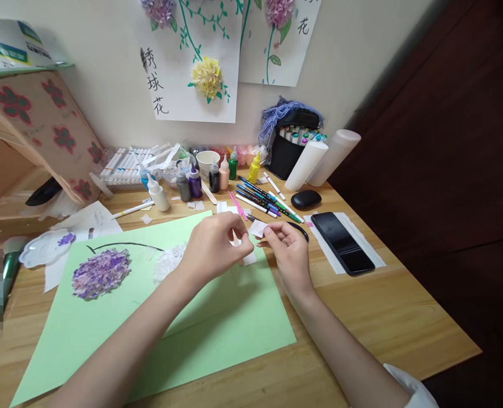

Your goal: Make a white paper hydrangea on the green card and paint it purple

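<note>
My left hand (215, 245) and my right hand (287, 245) meet above the right part of a light green sheet (217, 328). Both pinch small white paper pieces (258, 228) between fingertips, and another white piece (248, 259) hangs just below the left fingers. On the sheet lie a purple paper flower (101, 273) with a black drawn stem and a white crumpled paper cluster (169, 260), which sits just left of my left hand.
Small paint bottles (200, 181), coloured pens (263, 199), a paper cup (207, 161), a black marker case (291, 148) and two white tubes (319, 158) stand behind. A black phone (342, 242) lies right, a palette (47, 247) left. The table edge drops at right.
</note>
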A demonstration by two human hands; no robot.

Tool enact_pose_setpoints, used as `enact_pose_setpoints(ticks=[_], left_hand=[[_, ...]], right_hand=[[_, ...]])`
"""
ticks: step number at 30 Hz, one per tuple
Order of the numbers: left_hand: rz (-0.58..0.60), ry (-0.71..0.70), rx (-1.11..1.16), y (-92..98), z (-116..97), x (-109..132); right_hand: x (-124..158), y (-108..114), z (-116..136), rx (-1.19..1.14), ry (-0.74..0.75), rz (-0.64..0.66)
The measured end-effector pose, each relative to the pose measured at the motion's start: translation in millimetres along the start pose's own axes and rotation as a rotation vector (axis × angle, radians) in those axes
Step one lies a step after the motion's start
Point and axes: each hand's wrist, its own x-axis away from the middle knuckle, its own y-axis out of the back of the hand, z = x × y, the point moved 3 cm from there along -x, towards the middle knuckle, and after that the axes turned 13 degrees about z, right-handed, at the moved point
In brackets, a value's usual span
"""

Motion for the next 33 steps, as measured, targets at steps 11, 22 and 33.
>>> enact_pose_setpoints(ticks=[11,22,33], left_hand=[[0.071,0.008,0.124,-6.6,-2.1,0.6],[0.059,0.101,0.094,-4.5,1.2,1.5],[0.126,0.144,0.007,19.8,15.4,-1.1]], right_hand=[[7.1,-3.8,6.8,0.319,0.279,0.029],[-0.1,-0.4,-5.2,0.052,0.080,-0.037],[-11.5,9.3,-25.9,0.068,-0.094,-0.066]])
